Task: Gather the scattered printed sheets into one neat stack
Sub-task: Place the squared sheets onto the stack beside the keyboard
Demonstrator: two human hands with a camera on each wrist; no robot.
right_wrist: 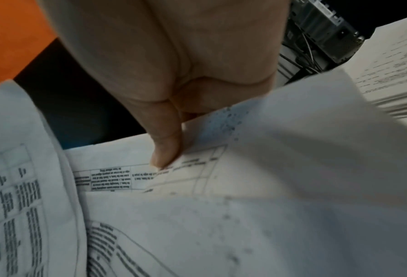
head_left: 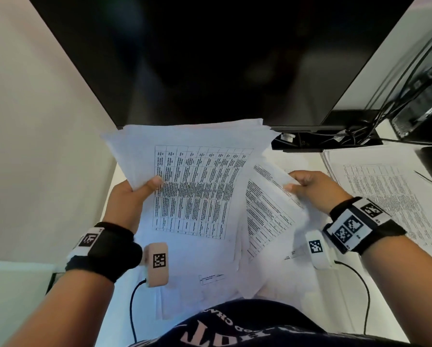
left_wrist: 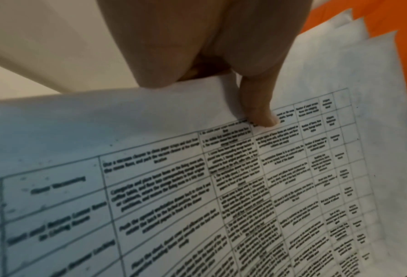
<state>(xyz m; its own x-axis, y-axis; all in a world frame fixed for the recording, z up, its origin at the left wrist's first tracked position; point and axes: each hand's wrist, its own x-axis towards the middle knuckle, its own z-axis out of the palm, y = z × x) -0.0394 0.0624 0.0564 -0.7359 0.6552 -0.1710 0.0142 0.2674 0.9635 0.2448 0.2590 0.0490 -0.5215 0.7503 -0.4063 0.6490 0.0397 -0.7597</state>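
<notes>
My left hand (head_left: 137,194) grips a bundle of printed sheets (head_left: 192,186) by its left edge, thumb on top over the table print, and holds it raised above the desk. The left wrist view shows that thumb (left_wrist: 259,112) pressed on the top sheet (left_wrist: 197,178), with the corners of several sheets fanned behind. My right hand (head_left: 307,186) pinches other printed sheets (head_left: 267,211) at their upper right edge; they overlap the bundle's right side at an angle. In the right wrist view the right thumb (right_wrist: 167,146) lies on that sheet (right_wrist: 221,215). More loose sheets (head_left: 205,281) lie beneath, near my body.
A thick, squared stack of printed sheets (head_left: 390,196) lies on the white desk (head_left: 285,156) at the right. A large dark monitor (head_left: 210,58) stands just behind the papers. Cables and a slot (head_left: 335,139) sit at the back right. A wall (head_left: 34,121) closes off the left.
</notes>
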